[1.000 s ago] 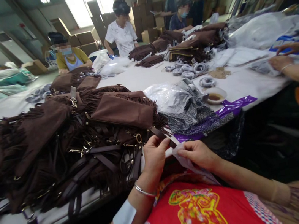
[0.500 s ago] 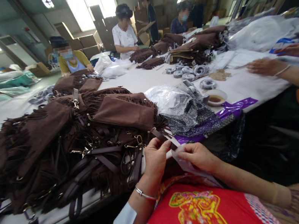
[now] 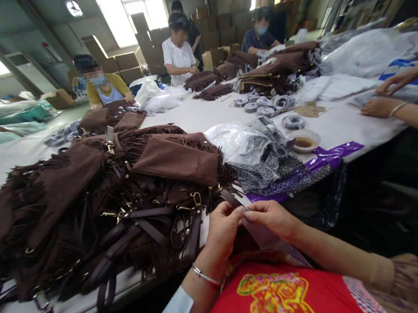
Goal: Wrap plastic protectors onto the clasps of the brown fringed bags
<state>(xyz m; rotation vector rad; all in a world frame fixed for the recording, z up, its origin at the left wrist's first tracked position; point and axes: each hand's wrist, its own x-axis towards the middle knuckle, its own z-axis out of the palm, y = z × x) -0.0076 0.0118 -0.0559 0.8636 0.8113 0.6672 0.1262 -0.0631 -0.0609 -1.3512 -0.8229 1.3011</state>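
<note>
At the table's near edge, my left hand (image 3: pixel 222 229) is closed in a pinch on a dark brown strap (image 3: pixel 230 197), which runs toward the bag pile. My right hand (image 3: pixel 274 219) meets it fingertip to fingertip. Between its thumb and finger is a thin pale strip (image 3: pixel 263 234) that hangs down toward my lap; whether it is paper or film I cannot tell. My fingers hide the spot where strap and strip meet. Just left of my hands lie brown fringed bags (image 3: pixel 175 158) in a heap, with straps (image 3: pixel 150 226) and gold clasps hanging from them.
A clear plastic bag (image 3: pixel 236 141) and a speckled grey wrap with purple edging (image 3: pixel 275 166) lie beyond my hands. A tape roll (image 3: pixel 303 141) and several grey coils (image 3: pixel 265 110) sit farther back. A co-worker's hands (image 3: pixel 382 105) are at the right; several people work across the table.
My two hands have come together, the right fingertips now against the left. The view has shifted slightly. At the right, the co-worker's hands have drawn closer together over grey material.
</note>
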